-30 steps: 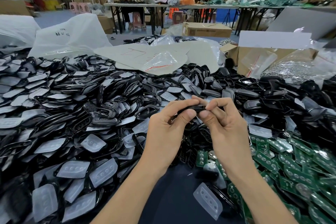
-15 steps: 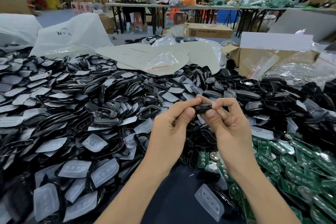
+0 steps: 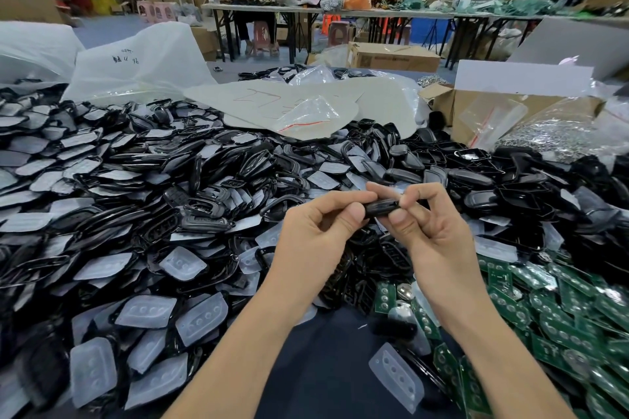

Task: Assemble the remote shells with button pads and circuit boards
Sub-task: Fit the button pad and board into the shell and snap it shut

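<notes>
1. Black glossy plastic: one remote shell (image 3: 381, 207), seen edge-on, is held up above the heaps at the middle of the view. Your left hand (image 3: 313, 241) pinches its left end between thumb and curled forefinger. Your right hand (image 3: 432, 238) pinches the right end the same way, with its other fingers loosely curled. Whether a pad and board already sit inside cannot be told from this angle.
2. Uneven squeeze. Pressing only at the two ends could close one side of the seam and leave the other gaping, or strain a clip until it snaps.
3. Trapped pad. If a soft pad inside sits crooked, its edge could catch in the seam and stop the halves from closing flush.
4. A drop. Only your fingertips hold the slick plastic. A slip would send the piece into the loose shells (image 3: 204, 214) heaped just below, where it would be hard to tell from unbuilt ones.
5. Forearm sweep. Your right forearm passes just over the green circuit boards (image 3: 510, 306), and a clear button pad (image 3: 396, 376) lies beside it on the dark desk (image 3: 316, 367). A careless pull back could scatter them.
</notes>
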`<state>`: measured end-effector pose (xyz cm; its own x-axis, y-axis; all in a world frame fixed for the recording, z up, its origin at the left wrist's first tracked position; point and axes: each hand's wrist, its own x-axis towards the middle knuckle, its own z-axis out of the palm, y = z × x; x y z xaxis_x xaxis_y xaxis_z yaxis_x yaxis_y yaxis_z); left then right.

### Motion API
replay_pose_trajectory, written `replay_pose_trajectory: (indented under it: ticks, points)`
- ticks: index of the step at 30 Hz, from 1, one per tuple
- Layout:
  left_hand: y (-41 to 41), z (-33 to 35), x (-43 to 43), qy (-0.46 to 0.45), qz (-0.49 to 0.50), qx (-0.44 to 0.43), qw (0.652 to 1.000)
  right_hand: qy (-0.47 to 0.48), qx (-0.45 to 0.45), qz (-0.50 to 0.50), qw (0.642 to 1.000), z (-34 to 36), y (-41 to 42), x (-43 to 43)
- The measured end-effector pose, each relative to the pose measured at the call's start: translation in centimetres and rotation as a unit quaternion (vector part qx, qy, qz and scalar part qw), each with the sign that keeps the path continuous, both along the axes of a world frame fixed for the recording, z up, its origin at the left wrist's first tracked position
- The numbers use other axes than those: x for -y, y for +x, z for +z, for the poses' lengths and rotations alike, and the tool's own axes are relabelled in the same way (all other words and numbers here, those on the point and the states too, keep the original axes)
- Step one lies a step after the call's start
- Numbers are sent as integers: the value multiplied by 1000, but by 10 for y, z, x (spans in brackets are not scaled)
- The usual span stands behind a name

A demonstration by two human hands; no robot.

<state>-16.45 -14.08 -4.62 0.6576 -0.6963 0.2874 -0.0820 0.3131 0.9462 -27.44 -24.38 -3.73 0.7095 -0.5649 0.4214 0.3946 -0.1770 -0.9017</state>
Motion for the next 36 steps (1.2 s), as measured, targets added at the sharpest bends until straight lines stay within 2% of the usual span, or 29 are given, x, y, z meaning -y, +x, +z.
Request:
replay_pose_trajectory:
  ticks: [9,17,22,27,32,36]
  points:
    - [-1,0,2,-20,-25,-68,997,9,-7,-6,1000,0,0,-1]
    - [-2,2,5,0,-7,-24,1000,43,-23,-14,999,-4,1,2]
    - [-4,-1,5,11,-11,40,999,83,-30,-32,996,-6,2,6]
    - [1,-2,6,15,-32,-87,996,40,-48,-48,997,-6,1,5]
    - [2,0,9,8,-95,-245,965,23,-29,-32,999,-3,2,3]
    - [1,3,7,-6,-114,-300,947,25,-17,-27,999,-1,2,3]
